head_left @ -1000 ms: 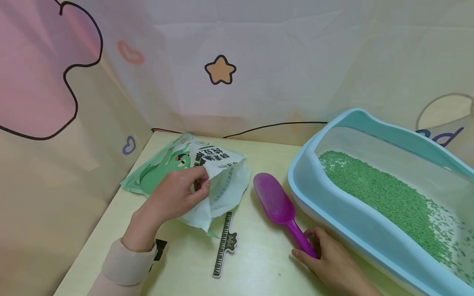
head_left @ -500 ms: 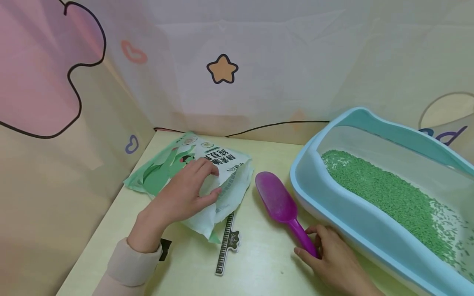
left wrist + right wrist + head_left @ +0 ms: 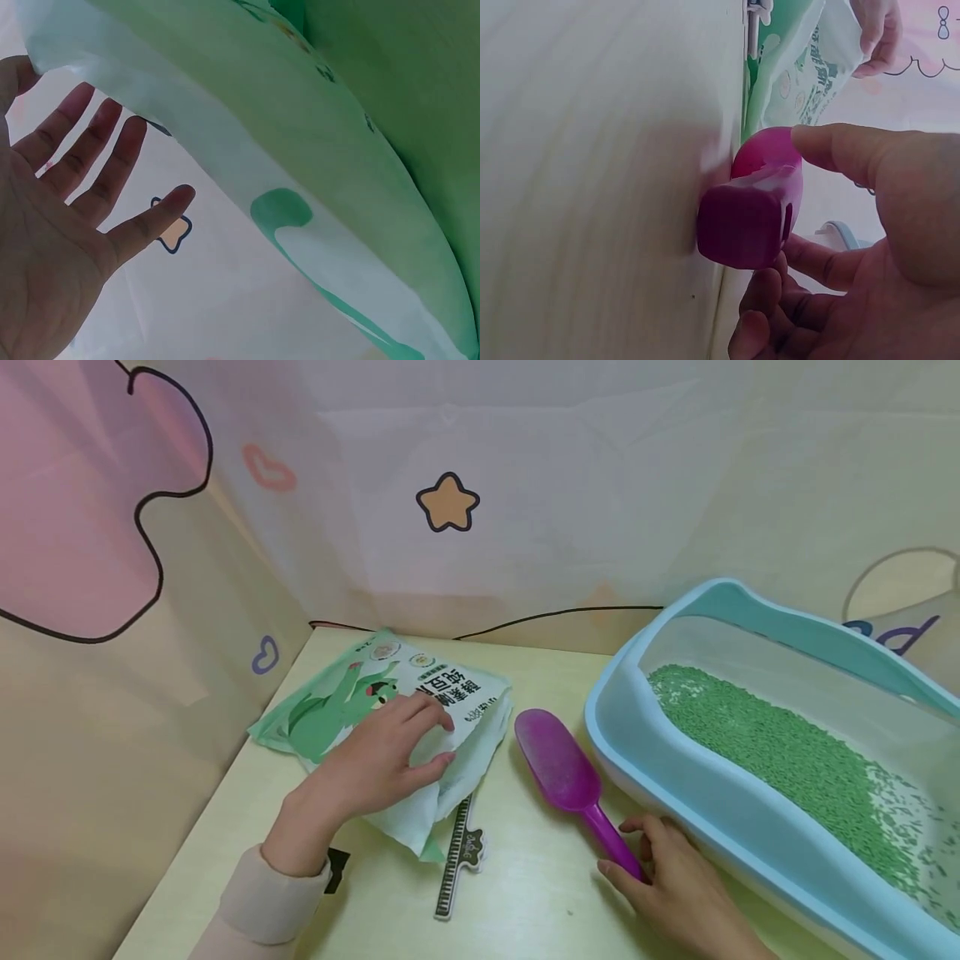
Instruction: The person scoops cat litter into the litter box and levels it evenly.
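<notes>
A green and white printed bag (image 3: 322, 714) lies in the head view, its loose mouth facing right. My left hand (image 3: 382, 756) is over the bag's front near the mouth. In the left wrist view that hand's fingers (image 3: 112, 176) are spread beside the bag's edge, not gripping it. On the table lies a purple scoop (image 3: 562, 768), handle towards me. My right hand (image 3: 678, 889) is around the handle's end, thumb on one side and bent fingers on the other. The right wrist view shows the handle (image 3: 739, 225) between them, loosely bracketed; firm contact is not visible.
A light blue litter tray (image 3: 697, 768) with green pellets (image 3: 780, 760) stands right of the scoop. A bag clip (image 3: 457, 864) with a piano-key pattern lies partly under the bag's edge. Printed cloth (image 3: 525, 527) hangs at the back and left.
My left hand has let go of the bag's edge and its fingers have spread. The bag's mouth has sunk lower and flattened. My right hand and the scoop look unmoved.
</notes>
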Action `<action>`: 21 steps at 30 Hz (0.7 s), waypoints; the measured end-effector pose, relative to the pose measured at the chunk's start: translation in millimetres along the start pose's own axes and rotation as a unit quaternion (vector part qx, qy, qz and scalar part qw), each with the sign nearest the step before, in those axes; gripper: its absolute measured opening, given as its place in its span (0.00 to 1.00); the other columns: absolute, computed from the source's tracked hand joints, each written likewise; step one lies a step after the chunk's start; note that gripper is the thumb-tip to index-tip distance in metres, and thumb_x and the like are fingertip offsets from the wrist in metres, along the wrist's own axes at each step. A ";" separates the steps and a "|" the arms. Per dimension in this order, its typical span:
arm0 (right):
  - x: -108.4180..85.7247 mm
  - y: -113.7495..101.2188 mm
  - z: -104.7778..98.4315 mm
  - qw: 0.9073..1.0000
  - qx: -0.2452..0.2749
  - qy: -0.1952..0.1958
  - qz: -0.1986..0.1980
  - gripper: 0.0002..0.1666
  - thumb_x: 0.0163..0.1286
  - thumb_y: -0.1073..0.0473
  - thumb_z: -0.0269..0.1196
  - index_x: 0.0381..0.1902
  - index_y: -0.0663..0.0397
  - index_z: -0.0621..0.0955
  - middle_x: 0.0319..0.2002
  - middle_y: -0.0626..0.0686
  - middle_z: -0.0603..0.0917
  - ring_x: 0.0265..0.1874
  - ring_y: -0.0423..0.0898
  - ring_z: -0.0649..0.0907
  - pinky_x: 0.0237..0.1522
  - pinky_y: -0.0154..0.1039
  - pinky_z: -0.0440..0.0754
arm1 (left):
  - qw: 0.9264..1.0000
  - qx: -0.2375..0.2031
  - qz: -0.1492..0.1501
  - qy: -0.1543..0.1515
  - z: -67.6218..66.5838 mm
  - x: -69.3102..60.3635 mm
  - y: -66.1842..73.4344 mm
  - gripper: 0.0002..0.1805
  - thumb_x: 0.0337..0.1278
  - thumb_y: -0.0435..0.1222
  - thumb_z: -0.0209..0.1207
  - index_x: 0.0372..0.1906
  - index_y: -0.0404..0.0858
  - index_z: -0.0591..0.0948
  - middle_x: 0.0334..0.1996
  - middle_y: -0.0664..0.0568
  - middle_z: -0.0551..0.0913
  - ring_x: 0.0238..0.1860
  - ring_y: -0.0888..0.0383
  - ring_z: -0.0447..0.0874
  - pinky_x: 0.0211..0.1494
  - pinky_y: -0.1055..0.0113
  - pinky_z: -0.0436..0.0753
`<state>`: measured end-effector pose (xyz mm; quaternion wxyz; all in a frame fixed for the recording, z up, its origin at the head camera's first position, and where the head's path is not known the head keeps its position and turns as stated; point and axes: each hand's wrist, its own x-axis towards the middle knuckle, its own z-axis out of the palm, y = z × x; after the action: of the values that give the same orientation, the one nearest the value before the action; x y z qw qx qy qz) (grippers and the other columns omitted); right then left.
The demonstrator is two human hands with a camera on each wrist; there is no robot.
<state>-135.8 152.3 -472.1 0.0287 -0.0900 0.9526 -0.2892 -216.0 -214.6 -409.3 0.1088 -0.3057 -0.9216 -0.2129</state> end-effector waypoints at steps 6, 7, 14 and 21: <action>0.6 -0.1 0.5 1.000 0.009 -0.017 0.013 0.33 0.65 0.41 0.72 0.59 0.53 0.76 0.33 0.44 0.76 0.31 0.36 0.72 0.34 0.33 0.71 | 1.000 0.002 0.004 -0.013 5.3 -0.4 0.5 0.13 0.64 0.45 0.66 0.49 0.45 0.81 0.49 0.58 0.79 0.51 0.57 0.78 0.58 0.59 0.78; 0.7 -0.1 0.7 1.000 0.009 -0.018 0.014 0.33 0.65 0.41 0.72 0.59 0.53 0.76 0.33 0.44 0.76 0.31 0.36 0.72 0.34 0.33 0.72 | 1.000 0.001 0.003 -0.017 6.3 -0.6 0.8 0.13 0.64 0.45 0.66 0.49 0.45 0.81 0.49 0.58 0.79 0.51 0.57 0.77 0.57 0.60 0.78; 0.4 0.3 0.5 0.999 0.012 -0.026 0.024 0.33 0.64 0.41 0.72 0.59 0.52 0.76 0.34 0.44 0.77 0.32 0.37 0.73 0.35 0.33 0.72 | 0.999 0.005 -0.006 -0.054 14.9 -1.0 3.2 0.16 0.64 0.47 0.67 0.51 0.46 0.82 0.51 0.57 0.78 0.52 0.56 0.77 0.57 0.59 0.78; -0.5 1.8 -0.5 0.999 0.018 -0.026 0.022 0.32 0.65 0.42 0.72 0.58 0.52 0.76 0.32 0.44 0.76 0.30 0.37 0.72 0.33 0.32 0.71 | 0.993 0.004 -0.024 -0.111 23.1 0.1 5.9 0.19 0.64 0.50 0.67 0.55 0.46 0.81 0.54 0.57 0.78 0.55 0.54 0.76 0.63 0.56 0.77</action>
<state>-135.7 154.1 -472.6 0.0608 -0.0762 0.9480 -0.3029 -214.2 -199.7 -427.8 0.0014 -0.3049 -0.9359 -0.1765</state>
